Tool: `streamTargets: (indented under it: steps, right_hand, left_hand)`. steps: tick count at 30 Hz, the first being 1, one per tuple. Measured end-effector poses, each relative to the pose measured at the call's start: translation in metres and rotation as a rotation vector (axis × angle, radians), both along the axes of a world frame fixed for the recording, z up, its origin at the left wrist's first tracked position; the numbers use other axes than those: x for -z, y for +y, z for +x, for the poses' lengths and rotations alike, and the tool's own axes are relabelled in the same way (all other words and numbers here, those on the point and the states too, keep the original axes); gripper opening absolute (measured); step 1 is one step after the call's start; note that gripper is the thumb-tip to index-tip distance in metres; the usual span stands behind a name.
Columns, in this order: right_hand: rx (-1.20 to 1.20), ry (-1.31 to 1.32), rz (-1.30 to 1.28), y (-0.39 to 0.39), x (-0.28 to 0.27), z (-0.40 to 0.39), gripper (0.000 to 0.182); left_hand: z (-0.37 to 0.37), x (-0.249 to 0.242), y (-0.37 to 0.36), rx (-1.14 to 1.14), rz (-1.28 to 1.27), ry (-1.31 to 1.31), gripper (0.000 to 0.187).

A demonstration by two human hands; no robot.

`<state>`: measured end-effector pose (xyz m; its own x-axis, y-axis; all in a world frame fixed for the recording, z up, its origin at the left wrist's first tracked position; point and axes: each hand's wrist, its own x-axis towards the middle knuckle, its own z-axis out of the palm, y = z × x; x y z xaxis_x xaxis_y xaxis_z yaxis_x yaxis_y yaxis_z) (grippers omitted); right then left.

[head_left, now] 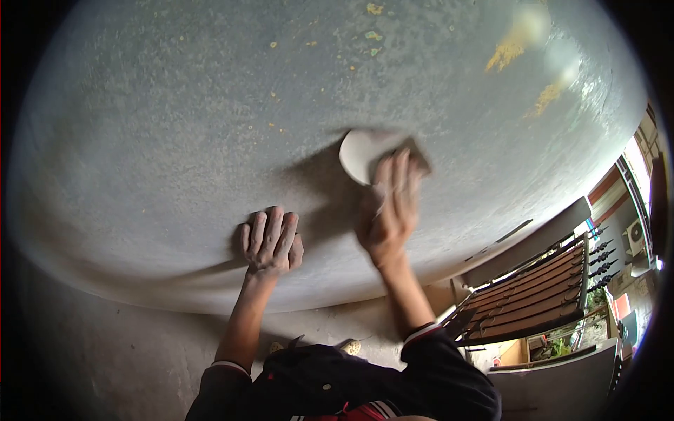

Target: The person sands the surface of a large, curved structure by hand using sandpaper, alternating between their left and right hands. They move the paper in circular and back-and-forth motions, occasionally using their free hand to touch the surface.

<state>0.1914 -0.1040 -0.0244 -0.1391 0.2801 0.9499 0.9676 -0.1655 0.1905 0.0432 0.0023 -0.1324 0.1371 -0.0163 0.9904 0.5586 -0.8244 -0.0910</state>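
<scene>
A large curved grey surface (210, 154), patchy and dusty, fills most of the view. My right hand (394, 207) presses a piece of sandpaper (361, 156) against it, fingers stretched over the sheet. The sheet has a pale rounded part on the left and a darker brownish part at the right; the hand is slightly blurred. Lower and to the left, my left hand (272, 242) rests on the same grey surface with its fingers bent a little apart, holding nothing. Dust greys the fingers of the left hand.
Yellow worn patches (507, 55) mark the grey surface at upper right. Concrete floor (154, 351) lies below its lower edge. To the right stand a slatted metal railing (526, 302), a low grey wall (554, 375) and an outdoor fan unit (635, 235).
</scene>
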Motion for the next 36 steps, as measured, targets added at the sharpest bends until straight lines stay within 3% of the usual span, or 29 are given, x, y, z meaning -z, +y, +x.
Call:
streamTargets:
  steps: [1, 3, 4, 6, 8, 10, 12, 13, 14, 19, 22, 23, 24, 25, 26, 28, 29, 30, 31, 32, 33, 34, 36]
  right_hand:
    - [-0.096, 0.027, 0.040, -0.004, -0.030, 0.009, 0.039]
    - [-0.024, 0.025, 0.311, -0.007, -0.099, 0.026, 0.031]
    - [0.029, 0.144, 0.302, -0.015, -0.118, 0.030, 0.031]
    - [0.043, 0.243, 0.288, -0.015, -0.110, 0.025, 0.031]
    - [0.016, 0.113, 0.227, -0.006, -0.039, 0.016, 0.034]
    - [0.021, 0.102, -0.074, -0.008, -0.002, -0.026, 0.035]
    - [-0.032, 0.016, 0.018, -0.013, -0.030, 0.002, 0.036]
    - [0.012, -0.043, 0.194, -0.012, -0.063, 0.011, 0.035]
    - [-0.033, 0.192, 0.259, -0.018, -0.089, 0.021, 0.031]
    - [0.024, 0.220, 0.242, -0.009, -0.043, 0.001, 0.029]
    - [-0.095, 0.001, -0.133, -0.016, -0.025, -0.002, 0.033]
    - [-0.022, -0.029, 0.080, -0.012, -0.040, 0.021, 0.032]
    - [0.096, 0.137, 0.184, -0.024, -0.069, 0.034, 0.026]
    - [-0.101, 0.470, 0.259, -0.032, -0.099, 0.021, 0.023]
    - [-0.092, 0.476, 0.262, -0.031, -0.091, 0.020, 0.023]
    - [0.021, 0.407, 0.278, -0.016, -0.061, 0.020, 0.025]
    - [0.084, 0.142, 0.269, -0.003, -0.035, 0.001, 0.030]
    - [-0.186, 0.147, 0.157, 0.004, -0.016, -0.024, 0.034]
    - [-0.123, 0.116, 0.058, -0.001, -0.008, -0.016, 0.033]
    - [-0.061, 0.085, -0.040, -0.009, -0.011, -0.011, 0.033]
    - [-0.082, 0.057, 0.026, -0.014, -0.028, 0.006, 0.031]
    - [0.079, -0.049, 0.214, -0.016, -0.056, 0.028, 0.021]
    - [0.033, 0.369, 0.352, -0.028, -0.100, 0.036, 0.030]
  left_hand:
    - [0.001, 0.001, 0.001, 0.005, 0.004, -0.014, 0.042]
    - [0.002, 0.002, 0.002, 0.006, 0.009, -0.023, 0.042]
    - [0.003, 0.002, 0.002, -0.001, 0.015, -0.031, 0.042]
    - [0.001, 0.003, 0.001, 0.041, 0.007, -0.045, 0.042]
    - [0.001, 0.003, 0.001, 0.007, 0.005, -0.007, 0.043]
    - [0.000, 0.001, 0.001, 0.024, 0.011, -0.005, 0.042]
    - [0.000, 0.002, 0.001, 0.036, 0.003, -0.001, 0.042]
    - [-0.002, 0.000, 0.004, 0.027, 0.069, 0.056, 0.041]
    - [-0.001, 0.000, 0.005, 0.031, 0.086, 0.042, 0.041]
    - [-0.002, -0.002, 0.002, 0.049, 0.048, 0.067, 0.038]
    - [-0.005, -0.002, 0.003, 0.082, 0.041, 0.098, 0.036]
    - [-0.005, -0.002, 0.003, 0.094, 0.048, 0.088, 0.036]
    - [-0.005, -0.001, 0.004, 0.098, 0.045, 0.093, 0.036]
    - [-0.004, -0.001, 0.004, 0.094, 0.044, 0.084, 0.036]
    - [-0.003, -0.002, 0.003, 0.091, 0.045, 0.076, 0.036]
    - [-0.004, -0.003, 0.001, 0.090, 0.040, 0.078, 0.036]
    - [-0.003, -0.003, 0.002, 0.091, 0.034, 0.084, 0.036]
    - [-0.004, -0.002, 0.001, 0.092, 0.025, 0.094, 0.036]
    - [-0.005, -0.003, 0.001, 0.096, 0.023, 0.100, 0.037]
    - [-0.005, -0.002, 0.001, 0.096, 0.027, 0.100, 0.037]
    - [-0.004, -0.001, 0.002, 0.105, 0.033, 0.087, 0.037]
    - [-0.002, -0.001, 0.003, 0.113, 0.038, 0.073, 0.037]
    - [-0.002, -0.002, 0.004, 0.112, 0.044, 0.067, 0.037]
